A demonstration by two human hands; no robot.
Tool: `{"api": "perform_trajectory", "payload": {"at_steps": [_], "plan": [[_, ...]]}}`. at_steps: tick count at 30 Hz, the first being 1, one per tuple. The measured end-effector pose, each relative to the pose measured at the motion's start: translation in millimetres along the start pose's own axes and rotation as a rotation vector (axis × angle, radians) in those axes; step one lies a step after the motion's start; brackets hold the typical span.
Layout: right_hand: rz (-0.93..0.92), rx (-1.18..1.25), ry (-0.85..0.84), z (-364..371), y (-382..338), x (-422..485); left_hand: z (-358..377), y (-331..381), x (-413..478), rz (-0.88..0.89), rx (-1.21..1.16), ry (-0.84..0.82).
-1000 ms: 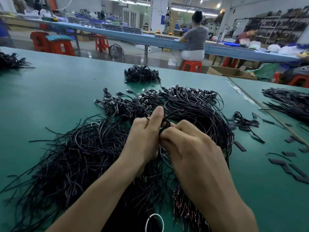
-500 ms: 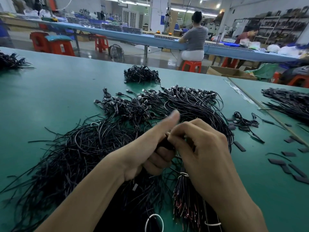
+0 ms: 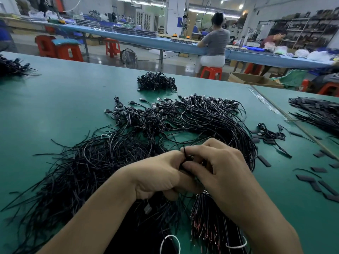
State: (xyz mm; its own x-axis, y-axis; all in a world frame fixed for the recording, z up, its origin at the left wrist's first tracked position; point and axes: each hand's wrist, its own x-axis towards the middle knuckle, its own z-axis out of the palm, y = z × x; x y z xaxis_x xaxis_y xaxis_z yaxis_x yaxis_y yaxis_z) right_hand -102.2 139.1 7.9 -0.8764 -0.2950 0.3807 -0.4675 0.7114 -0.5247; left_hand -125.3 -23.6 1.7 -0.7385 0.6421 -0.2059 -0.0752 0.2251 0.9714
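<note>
Noted a dark cable bundle (image 3: 12,67) at the green table's (image 3: 55,107) left edge, well apart from the rest. Found a wide loose cable pile (image 3: 82,171) spread from the near-left part towards the middle, ends fanned out leftward. Saw a small tied bundle (image 3: 156,82) near the middle of the far edge.

Logged the left hand (image 3: 159,176) over the pile, near the middle of the near edge, fingers curled in and clamped on a black cable (image 3: 185,157), with one short end sticking up between the two hands. Found that cable raised above the pile, touching both hands. Logged the right hand (image 3: 220,173) just beside the left, thumb and forefinger pinched together on the same cable, other fingers bent.

Spotted a white ring (image 3: 169,243) at the near edge below the hands, and a red-tipped wire bundle (image 3: 207,222) just beside the right forearm. Saw plugged cables (image 3: 201,110) arcing behind the hands towards the right. Noted flat black strips (image 3: 264,160) scattered towards the right edge, plus a small coil (image 3: 269,132) among them. Saw another cable heap (image 3: 317,114) past the seam, on the adjoining table (image 3: 297,93).
</note>
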Motion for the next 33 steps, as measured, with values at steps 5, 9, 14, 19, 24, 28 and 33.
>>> {"api": "perform_trajectory", "payload": {"at_steps": [5, 9, 14, 19, 24, 28, 33], "plan": [[-0.036, 0.046, 0.091, -1.1, -1.3, 0.5, -1.3, 3.3, -2.4, 0.000, -0.046, -0.017], [-0.040, 0.031, 0.075, -0.4, -2.1, 0.1, -0.2, 2.2, -1.9, -0.005, -0.074, 0.000], [-0.053, 0.020, 0.103, 0.1, -4.2, 0.3, 0.8, 3.0, 0.0, 0.001, -0.203, 0.000], [-0.054, -0.002, 0.095, -1.1, -2.4, -0.1, 2.5, 1.9, 0.3, 0.038, -0.232, 0.020], [-0.093, 0.014, 0.090, -2.1, -4.4, 0.4, 3.5, 4.4, 0.4, 0.057, -0.266, 0.051], [-0.123, 0.068, 0.099, 0.1, -4.2, 1.9, 2.1, 5.5, 0.3, 0.077, -0.314, 0.051], [-0.127, 0.109, 0.149, 1.2, -3.8, 3.1, 3.7, 7.2, -1.4, 0.083, -0.331, 0.039]]}}
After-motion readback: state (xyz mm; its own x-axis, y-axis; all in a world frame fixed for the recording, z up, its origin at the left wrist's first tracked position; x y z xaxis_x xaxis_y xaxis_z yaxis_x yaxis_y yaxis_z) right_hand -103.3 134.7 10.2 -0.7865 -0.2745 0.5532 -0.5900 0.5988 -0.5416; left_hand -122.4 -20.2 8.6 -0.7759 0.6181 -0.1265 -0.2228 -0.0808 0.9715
